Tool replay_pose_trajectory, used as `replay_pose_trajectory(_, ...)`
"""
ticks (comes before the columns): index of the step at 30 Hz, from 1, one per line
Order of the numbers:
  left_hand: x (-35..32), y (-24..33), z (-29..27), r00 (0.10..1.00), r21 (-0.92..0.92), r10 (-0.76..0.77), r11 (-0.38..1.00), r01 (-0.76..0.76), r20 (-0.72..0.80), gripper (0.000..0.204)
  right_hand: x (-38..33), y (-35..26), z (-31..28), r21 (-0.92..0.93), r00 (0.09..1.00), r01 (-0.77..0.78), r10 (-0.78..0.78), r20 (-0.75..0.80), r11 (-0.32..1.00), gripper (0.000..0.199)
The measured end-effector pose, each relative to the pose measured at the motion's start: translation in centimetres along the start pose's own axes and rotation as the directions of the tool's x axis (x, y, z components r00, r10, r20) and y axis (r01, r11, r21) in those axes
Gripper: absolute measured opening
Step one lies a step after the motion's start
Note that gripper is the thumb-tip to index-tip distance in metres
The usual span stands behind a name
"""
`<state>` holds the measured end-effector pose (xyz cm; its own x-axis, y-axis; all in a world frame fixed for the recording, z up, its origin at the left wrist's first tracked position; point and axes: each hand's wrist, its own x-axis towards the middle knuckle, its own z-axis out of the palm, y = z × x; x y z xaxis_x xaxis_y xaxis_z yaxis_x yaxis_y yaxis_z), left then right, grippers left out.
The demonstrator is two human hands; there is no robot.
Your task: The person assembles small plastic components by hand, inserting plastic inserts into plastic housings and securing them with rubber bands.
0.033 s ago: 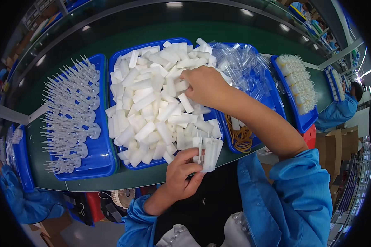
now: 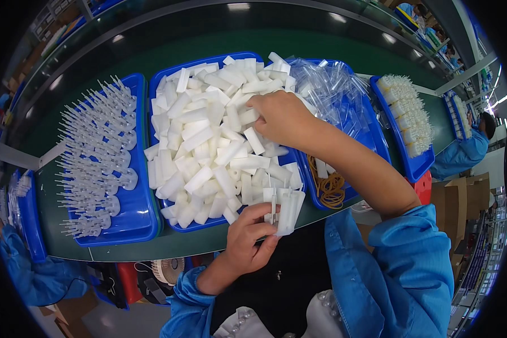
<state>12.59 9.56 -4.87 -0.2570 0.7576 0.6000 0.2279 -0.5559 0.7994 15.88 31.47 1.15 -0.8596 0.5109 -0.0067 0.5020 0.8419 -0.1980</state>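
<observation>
Near the front edge of the table, my left hand (image 2: 248, 239) is closed around a translucent white plastic pronged part (image 2: 288, 213). Several of its prongs carry white foam sleeves, while a thin bare prong or two shows on the near side. My right hand (image 2: 281, 116) reaches into a heap of white foam tubes (image 2: 200, 135), its fingers pinched at a short foam tube (image 2: 249, 116). That heap overfills a blue tray (image 2: 152, 84) at the middle of the table. My right fingertips are partly hidden by the hand.
At left, a blue tray (image 2: 143, 211) holds rows of pronged white parts (image 2: 98, 160). On the right, another tray (image 2: 372, 135) has clear plastic sleeves (image 2: 329, 90) and rubber bands (image 2: 329, 188). Farther right stands a tray of foam-covered parts (image 2: 405, 115). A co-worker's blue sleeve (image 2: 462, 152) shows beyond.
</observation>
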Motion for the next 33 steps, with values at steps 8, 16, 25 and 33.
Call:
replay_pose_trajectory(8, 0.4, 0.5, 0.0, 1.000, 0.045, 0.030, 0.999, -0.030, 0.010, 0.023, -1.4, 1.2, 1.2, 0.215, 0.964, 0.142, -0.086, -0.253, 0.966, 0.027)
replay_pose_trajectory(16, 0.8, 1.0, -0.1, 0.999, 0.121, 0.037, 0.992, -0.040, 0.024, 0.026, -3.7, 0.0, -2.4, 0.639, 0.996, -0.042, 0.082, -0.034, 0.768, 0.020)
replay_pose_trajectory(25, 0.6, 0.5, 0.5, 0.999, 0.215, 0.035, 0.976, -0.032, -0.010, 0.027, -7.6, -2.7, -4.4, 0.836, 0.997, -0.006, 0.069, -0.039, 0.548, 0.020)
replay_pose_trajectory(33, 1.0, 0.9, 0.9, 0.999, 0.224, 0.033, 0.974, -0.033, 0.003, 0.027, -8.7, -2.7, -4.9, 0.834, 0.999, -0.025, -0.004, 0.033, 0.551, 0.016)
